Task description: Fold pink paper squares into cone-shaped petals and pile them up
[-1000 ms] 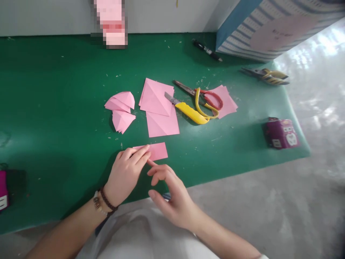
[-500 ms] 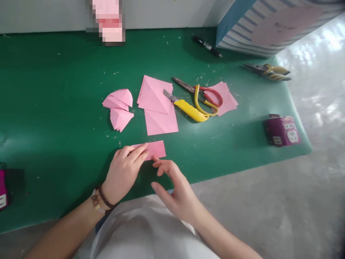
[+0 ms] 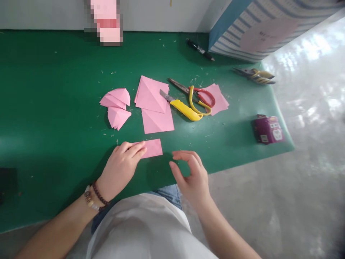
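Note:
A folded strip of pink paper [image 3: 153,148] lies flat on the green table. My left hand [image 3: 121,162] rests on its left part, fingers stretched out and pressing it to the tabletop. My right hand [image 3: 191,176] hovers right of the strip, thumb and curled fingers apart with nothing between them. Beyond the strip lie two overlapping groups of creased pink squares [image 3: 153,91]. A yellow utility knife [image 3: 185,109] has its blade over their edge. Scissors [image 3: 201,99] with red and yellow handles lie partly on another pink stack [image 3: 219,99]. Folded pink paper pieces [image 3: 116,99] sit to the left.
The green table [image 3: 54,108] has small paper scraps on it. A black pen [image 3: 199,49] lies near a striped box [image 3: 242,32] at the back. Pliers [image 3: 254,74] and a purple box [image 3: 268,129] are near the right edge.
My right hand has moved right, away from the strip's edge. My left hand stays on the paper. The view has shifted slightly, bringing the right-side objects further left.

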Action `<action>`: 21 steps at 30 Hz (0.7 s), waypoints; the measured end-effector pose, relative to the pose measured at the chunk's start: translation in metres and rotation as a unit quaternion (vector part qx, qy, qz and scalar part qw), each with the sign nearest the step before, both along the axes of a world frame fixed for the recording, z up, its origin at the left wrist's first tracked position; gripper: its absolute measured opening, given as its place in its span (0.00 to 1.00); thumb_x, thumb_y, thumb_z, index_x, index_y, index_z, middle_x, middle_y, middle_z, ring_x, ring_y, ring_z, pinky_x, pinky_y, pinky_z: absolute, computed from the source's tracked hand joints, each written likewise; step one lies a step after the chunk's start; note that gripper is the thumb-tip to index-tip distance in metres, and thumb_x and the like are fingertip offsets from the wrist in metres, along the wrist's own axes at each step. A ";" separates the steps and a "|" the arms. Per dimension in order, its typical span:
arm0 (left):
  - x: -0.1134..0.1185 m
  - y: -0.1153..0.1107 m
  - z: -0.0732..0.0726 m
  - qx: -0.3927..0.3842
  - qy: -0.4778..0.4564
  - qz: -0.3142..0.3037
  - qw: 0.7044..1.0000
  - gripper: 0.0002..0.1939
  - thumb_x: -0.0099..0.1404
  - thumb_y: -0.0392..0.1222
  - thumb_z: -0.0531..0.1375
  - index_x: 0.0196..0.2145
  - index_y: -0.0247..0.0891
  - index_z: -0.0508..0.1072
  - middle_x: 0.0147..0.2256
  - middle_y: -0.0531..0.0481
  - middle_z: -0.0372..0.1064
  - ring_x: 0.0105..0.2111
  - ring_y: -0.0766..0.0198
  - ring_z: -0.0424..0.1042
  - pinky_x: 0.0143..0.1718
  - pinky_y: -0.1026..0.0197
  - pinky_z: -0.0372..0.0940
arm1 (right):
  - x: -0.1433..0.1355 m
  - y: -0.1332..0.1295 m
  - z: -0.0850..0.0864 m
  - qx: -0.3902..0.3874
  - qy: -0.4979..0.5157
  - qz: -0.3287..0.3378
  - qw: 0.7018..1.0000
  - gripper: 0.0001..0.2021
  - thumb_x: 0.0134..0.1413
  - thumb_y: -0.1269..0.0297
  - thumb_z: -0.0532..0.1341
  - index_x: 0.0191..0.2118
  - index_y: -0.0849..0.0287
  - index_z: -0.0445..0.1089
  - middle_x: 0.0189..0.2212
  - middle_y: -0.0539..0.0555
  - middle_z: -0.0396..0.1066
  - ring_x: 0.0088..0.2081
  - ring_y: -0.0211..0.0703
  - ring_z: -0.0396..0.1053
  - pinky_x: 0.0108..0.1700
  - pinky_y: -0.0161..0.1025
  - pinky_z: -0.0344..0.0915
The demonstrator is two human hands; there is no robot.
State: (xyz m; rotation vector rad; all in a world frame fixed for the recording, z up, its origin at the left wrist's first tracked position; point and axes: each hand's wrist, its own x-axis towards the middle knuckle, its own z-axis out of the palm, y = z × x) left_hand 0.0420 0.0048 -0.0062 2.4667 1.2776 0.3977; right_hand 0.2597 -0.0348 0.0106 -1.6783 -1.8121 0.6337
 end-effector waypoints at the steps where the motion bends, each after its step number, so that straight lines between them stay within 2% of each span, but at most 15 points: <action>1: -0.002 0.004 0.001 -0.017 -0.001 -0.014 1.000 0.17 0.68 0.26 0.53 0.50 0.36 0.73 0.54 0.48 0.70 0.42 0.58 0.67 0.45 0.52 0.69 | -0.005 0.004 -0.002 0.038 -0.045 0.012 0.998 0.03 0.62 0.67 0.58 0.40 0.53 0.64 0.38 0.54 0.71 0.42 0.46 0.71 0.42 0.44 0.66; 3: -0.006 0.015 0.004 -0.039 -0.017 -0.046 0.998 0.19 0.68 0.25 0.51 0.50 0.38 0.74 0.53 0.48 0.71 0.41 0.59 0.66 0.46 0.53 0.70 | -0.016 0.011 -0.007 0.079 -0.122 0.046 0.988 0.01 0.62 0.67 0.58 0.38 0.54 0.67 0.34 0.53 0.72 0.37 0.46 0.67 0.39 0.44 0.62; 6: -0.014 0.030 0.005 -0.076 -0.035 -0.098 0.992 0.20 0.68 0.25 0.51 0.50 0.40 0.74 0.51 0.48 0.71 0.47 0.59 0.66 0.50 0.53 0.69 | -0.031 0.017 -0.019 0.074 -0.210 0.060 0.973 0.05 0.63 0.66 0.58 0.34 0.55 0.69 0.29 0.53 0.70 0.33 0.47 0.62 0.36 0.44 0.55; 9: -0.019 0.039 0.005 -0.109 -0.032 -0.124 0.986 0.22 0.68 0.25 0.51 0.52 0.43 0.73 0.51 0.49 0.69 0.49 0.60 0.65 0.53 0.54 0.67 | -0.038 0.017 -0.028 0.072 -0.253 0.074 0.962 0.09 0.64 0.67 0.55 0.31 0.56 0.67 0.26 0.53 0.67 0.33 0.48 0.59 0.35 0.44 0.52; 12: -0.020 0.040 0.004 -0.125 -0.031 -0.127 0.984 0.20 0.69 0.28 0.52 0.53 0.44 0.72 0.52 0.49 0.69 0.49 0.60 0.65 0.54 0.54 0.66 | -0.045 0.016 -0.032 0.085 -0.269 0.085 0.956 0.10 0.64 0.69 0.55 0.29 0.56 0.65 0.25 0.53 0.66 0.32 0.48 0.58 0.34 0.43 0.50; 17: -0.017 0.040 0.006 -0.124 -0.061 -0.122 0.983 0.14 0.72 0.34 0.52 0.50 0.40 0.73 0.49 0.48 0.71 0.48 0.60 0.65 0.52 0.55 0.67 | -0.063 0.016 -0.035 0.105 -0.253 0.108 0.956 0.11 0.64 0.70 0.54 0.29 0.57 0.64 0.24 0.52 0.65 0.31 0.47 0.58 0.34 0.43 0.49; 21: -0.017 0.040 0.007 -0.131 -0.065 -0.121 0.982 0.14 0.72 0.33 0.51 0.50 0.39 0.73 0.49 0.48 0.70 0.49 0.60 0.65 0.53 0.54 0.67 | -0.076 0.016 -0.040 0.125 -0.239 0.114 0.956 0.12 0.65 0.70 0.53 0.29 0.57 0.64 0.24 0.53 0.66 0.31 0.47 0.59 0.34 0.43 0.49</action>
